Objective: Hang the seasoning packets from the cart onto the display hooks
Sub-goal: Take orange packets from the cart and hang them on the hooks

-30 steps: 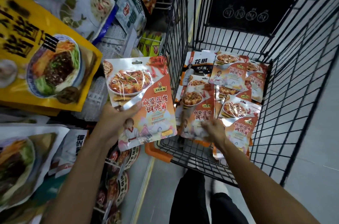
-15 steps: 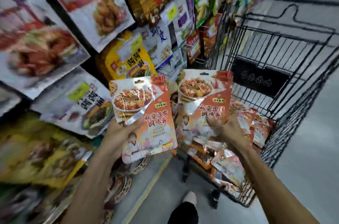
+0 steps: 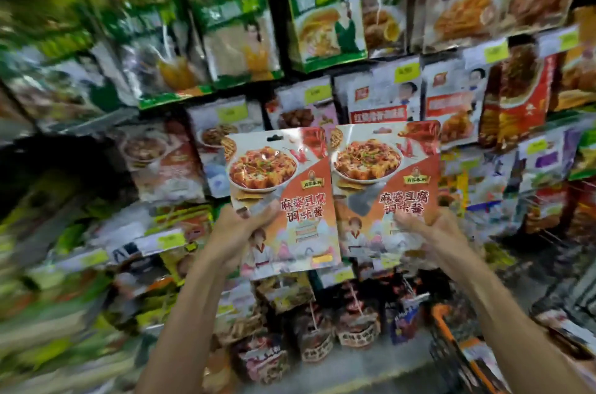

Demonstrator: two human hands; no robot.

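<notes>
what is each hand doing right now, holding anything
Left hand: grips the left seasoning packet near its lower left.
Right hand: grips the right seasoning packet near its lower right.

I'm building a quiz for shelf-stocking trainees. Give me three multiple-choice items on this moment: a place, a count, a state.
1. Where does the cart show in the view? A upper left; B lower right; C top centre.
2. How many packets are held up? A one; B two; C four.
3. The left mapo tofu packet is: A hung on a hook; B lying in the cart; C gripped upright, off any hook.
Answers: B, its orange corner sits lower right; B, the left hand holds the left mapo tofu packet, the right hand the right mapo tofu packet; C, the thumb lies across its front, hang hole empty.
</notes>
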